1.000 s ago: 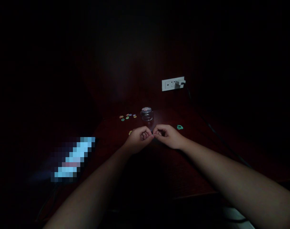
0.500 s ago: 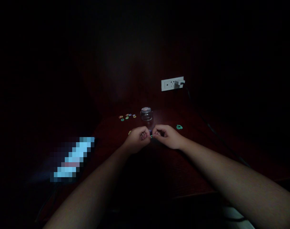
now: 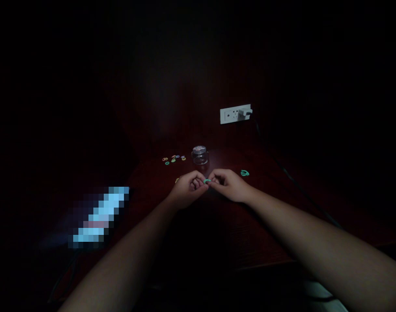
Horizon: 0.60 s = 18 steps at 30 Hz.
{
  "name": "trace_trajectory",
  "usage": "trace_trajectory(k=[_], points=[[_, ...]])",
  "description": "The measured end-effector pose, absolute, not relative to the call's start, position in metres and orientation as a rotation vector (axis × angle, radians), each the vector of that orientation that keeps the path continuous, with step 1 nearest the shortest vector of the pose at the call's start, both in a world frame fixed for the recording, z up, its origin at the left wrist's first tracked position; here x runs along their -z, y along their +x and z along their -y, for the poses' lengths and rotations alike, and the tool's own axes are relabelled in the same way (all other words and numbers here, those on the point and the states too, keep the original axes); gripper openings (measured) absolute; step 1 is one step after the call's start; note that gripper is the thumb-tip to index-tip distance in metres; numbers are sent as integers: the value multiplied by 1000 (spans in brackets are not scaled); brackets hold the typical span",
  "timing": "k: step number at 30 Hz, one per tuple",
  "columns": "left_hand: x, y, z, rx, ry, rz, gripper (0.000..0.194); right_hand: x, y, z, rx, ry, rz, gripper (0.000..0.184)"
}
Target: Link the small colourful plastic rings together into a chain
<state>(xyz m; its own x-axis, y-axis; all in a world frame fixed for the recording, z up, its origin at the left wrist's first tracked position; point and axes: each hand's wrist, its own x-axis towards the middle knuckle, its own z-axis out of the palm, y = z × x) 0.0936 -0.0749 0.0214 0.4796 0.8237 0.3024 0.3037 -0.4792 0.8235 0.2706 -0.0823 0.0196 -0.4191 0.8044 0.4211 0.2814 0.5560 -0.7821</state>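
My left hand (image 3: pixel 189 189) and my right hand (image 3: pixel 228 185) meet over the table, thumbs and fingers pinched. Between the fingertips is a small green hair tie (image 3: pixel 207 180), pinched by both hands. Just behind the hands stands a clear lidded jar (image 3: pixel 200 156). A yellow hair tie (image 3: pixel 177 180) lies partly hidden behind my left hand. Right of my right hand rest green hair ties (image 3: pixel 245 173) in a small heap. Several hair ties in mixed colours (image 3: pixel 173 160) are scattered left of the jar.
A lit, pixelated screen (image 3: pixel 102 219) lies at the left of the dark red table (image 3: pixel 256 242). On the wall behind is a white socket (image 3: pixel 228 115) with a plugged-in adapter (image 3: pixel 245 112). Its dark cable (image 3: pixel 293 181) runs down the right side. The surroundings are very dark.
The fingertips were touching a second ago, then moved slightly apart, baring a thin green strip. Now the green hair tie shows more clearly and a little higher between them.
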Motion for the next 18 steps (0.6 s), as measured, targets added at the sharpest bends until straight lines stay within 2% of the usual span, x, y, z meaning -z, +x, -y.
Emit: trace_trajectory(k=[6, 18], points=[[-19, 94, 73, -967, 2030, -994, 19, -20, 271, 82, -799, -892, 1949, 21], [-18, 93, 72, -906, 2073, -993, 22, -20, 272, 82, -691, -932, 2014, 15]])
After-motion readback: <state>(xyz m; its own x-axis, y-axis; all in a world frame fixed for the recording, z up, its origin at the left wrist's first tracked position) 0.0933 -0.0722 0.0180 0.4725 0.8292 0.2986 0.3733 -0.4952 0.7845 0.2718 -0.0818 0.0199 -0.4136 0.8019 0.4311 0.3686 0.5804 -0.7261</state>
